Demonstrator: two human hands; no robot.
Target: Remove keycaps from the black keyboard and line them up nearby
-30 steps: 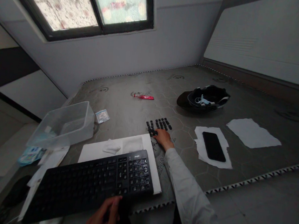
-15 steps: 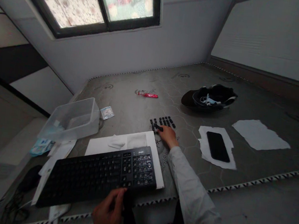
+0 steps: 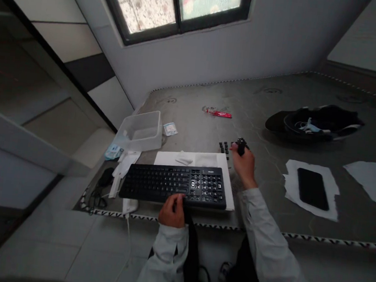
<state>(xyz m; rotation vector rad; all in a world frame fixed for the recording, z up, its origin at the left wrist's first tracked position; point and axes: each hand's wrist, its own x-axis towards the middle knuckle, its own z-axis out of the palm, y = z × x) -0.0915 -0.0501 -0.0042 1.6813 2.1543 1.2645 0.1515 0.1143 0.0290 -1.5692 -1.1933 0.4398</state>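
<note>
Right hand [image 3: 244,163] holds a glossy black piece [image 3: 241,145]. Left hand [image 3: 172,210] meets the flat keyboard [image 3: 160,180]; whether gripping, I cannot tell.

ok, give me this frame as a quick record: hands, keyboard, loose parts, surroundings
left hand: at the front edge of the keyboard; grip unclear
right hand: pinching a dark object, identity unclear
keyboard: lying on a white board
loose parts: small black pieces beside the right hand
left side: clear plastic container
far side: red item
right side: phone on a white sheet; dark peaked headgear beyond
</note>
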